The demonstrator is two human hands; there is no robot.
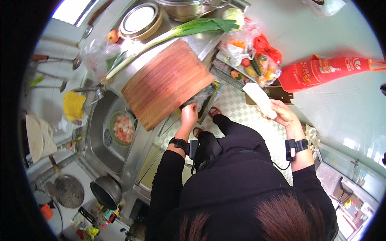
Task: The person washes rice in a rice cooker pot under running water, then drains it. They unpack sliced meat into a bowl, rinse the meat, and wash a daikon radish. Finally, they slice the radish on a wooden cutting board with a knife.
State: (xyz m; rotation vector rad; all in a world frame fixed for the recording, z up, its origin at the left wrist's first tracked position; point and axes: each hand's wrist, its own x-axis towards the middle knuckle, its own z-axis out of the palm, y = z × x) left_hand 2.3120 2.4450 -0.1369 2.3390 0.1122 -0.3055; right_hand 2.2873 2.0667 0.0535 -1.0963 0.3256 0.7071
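My right hand (pixel 282 113) grips the lower end of a pale, peeled root vegetable (pixel 258 98), held up over the floor at the right. Near the front edge of a wooden cutting board (pixel 169 84), my left hand (pixel 190 113) has its fingers curled; whether it holds anything cannot be told. Below that hand and board, part of a bin with a plastic liner (pixel 205 98) shows. The board lies tilted across the steel counter beside the sink, its top bare. A long green onion (pixel 159 40) stretches behind it.
In the sink (pixel 101 132) sits a green bowl (pixel 113 128) of raw meat pieces (pixel 124 129). A rack with bagged vegetables (pixel 250 70) stands right of the board, near a red bag (pixel 325 72). A wok (pixel 106 191) is at lower left; a large pot (pixel 187 9) stands behind.
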